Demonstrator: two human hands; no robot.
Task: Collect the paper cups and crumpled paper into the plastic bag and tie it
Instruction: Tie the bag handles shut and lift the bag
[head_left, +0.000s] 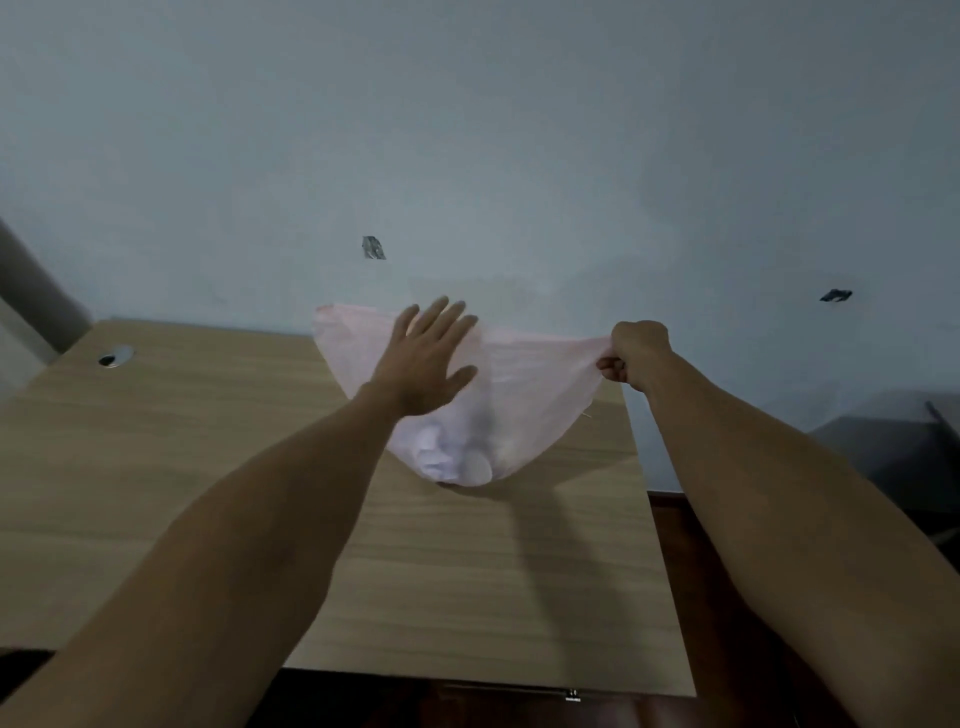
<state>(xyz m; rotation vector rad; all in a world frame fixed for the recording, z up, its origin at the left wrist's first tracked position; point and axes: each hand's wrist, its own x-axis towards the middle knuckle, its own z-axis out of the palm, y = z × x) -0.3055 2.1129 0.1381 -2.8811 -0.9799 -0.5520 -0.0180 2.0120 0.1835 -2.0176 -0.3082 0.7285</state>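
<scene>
A thin pink plastic bag (524, 395) hangs above the wooden table (156, 467), its bottom just over the tabletop. White crumpled paper (434, 452) and a paper cup (475, 465) show through its lower part. My right hand (631, 356) pinches the bag's right top corner in a fist. My left hand (426, 356) is spread flat with straight fingers in front of the bag's upper middle; whether it touches the plastic is unclear. The bag's left top corner (324, 312) sticks up with nothing holding it.
A round cable hole (115, 356) sits in the table's far left corner. The pale wall (467, 156) stands right behind the table. A dark floor (727, 597) and a grey object (893, 457) lie to the right of the table.
</scene>
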